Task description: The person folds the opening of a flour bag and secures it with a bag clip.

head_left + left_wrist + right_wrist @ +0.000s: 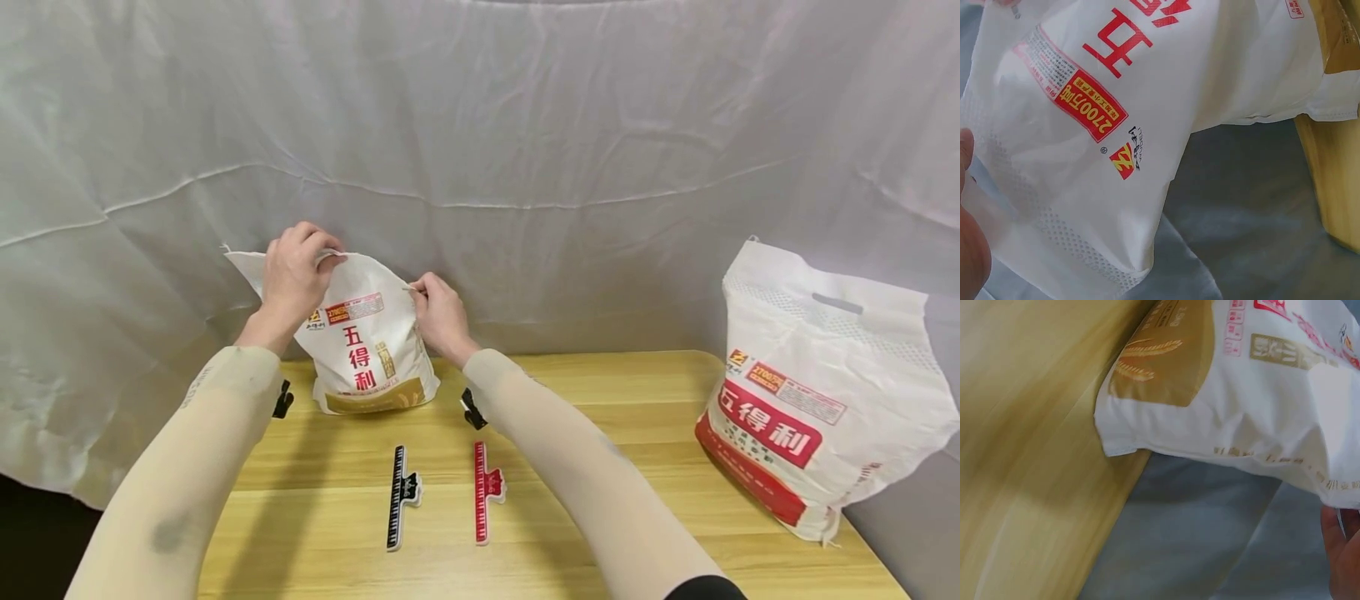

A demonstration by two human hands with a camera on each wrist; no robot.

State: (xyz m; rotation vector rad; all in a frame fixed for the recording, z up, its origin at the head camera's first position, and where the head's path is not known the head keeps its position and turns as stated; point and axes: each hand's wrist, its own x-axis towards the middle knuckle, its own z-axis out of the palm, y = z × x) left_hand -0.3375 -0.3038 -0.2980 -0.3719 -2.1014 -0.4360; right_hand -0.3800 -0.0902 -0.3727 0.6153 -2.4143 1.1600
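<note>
A white flour bag (341,333) with red lettering and a gold base band stands upright at the back of the wooden table. My left hand (292,267) grips its top edge, thumb and fingers around the fold. At the upper right corner my right hand (441,315) pinches the edge of the bag. In the left wrist view the bag (1116,156) shows a dotted strip near its top, with part of my left hand (972,250) at the frame's side. The right wrist view has wheat ears printed on the bag (1260,412) and my right hand (1344,556) at its edge.
On the table (330,508) in front lie a black piano-key clip (397,500) and a red one (483,496), side by side. A second flour bag (802,400), with a handle slot, stands at the right. Grey cloth (525,150) hangs behind.
</note>
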